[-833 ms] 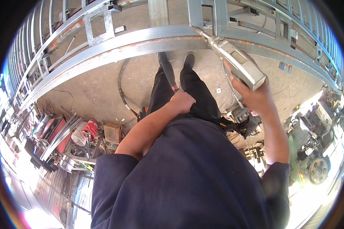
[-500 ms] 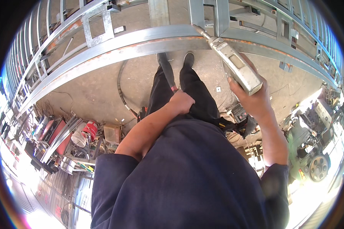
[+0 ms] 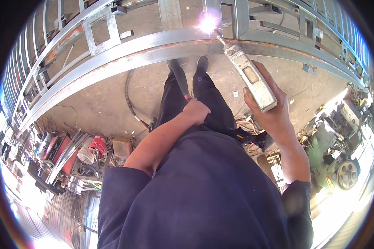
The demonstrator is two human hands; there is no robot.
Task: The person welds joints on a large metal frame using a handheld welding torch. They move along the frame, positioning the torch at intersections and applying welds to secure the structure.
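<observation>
My right hand [image 3: 274,106] is wrapped round a boxy grey welding gun [image 3: 250,74], which slants up and to the left. At the tip of its narrow nozzle a bright white-violet glare with sparks [image 3: 208,25] burns on the metal frame [image 3: 153,41], where an upright meets the long rail. The glare hides the exact contact point. Low in front of my body, my left hand [image 3: 195,111] is closed on a long dark bar-like thing [image 3: 179,79] with a red band. Its far end reaches toward my left shoe, and its kind is unclear.
Thin upright bars [image 3: 33,54] of the frame curve off to both sides. A dark hose [image 3: 129,95] lies on the concrete floor to the left. Beyond it stand a red and white bucket [image 3: 98,144] and metal lengths [image 3: 66,155]. Green machinery with a wheel [image 3: 347,175] is at right.
A bright glare with sparks has appeared at the nozzle tip. The welding gun and my right hand have shifted slightly left and down in view. My left hand keeps its grip.
</observation>
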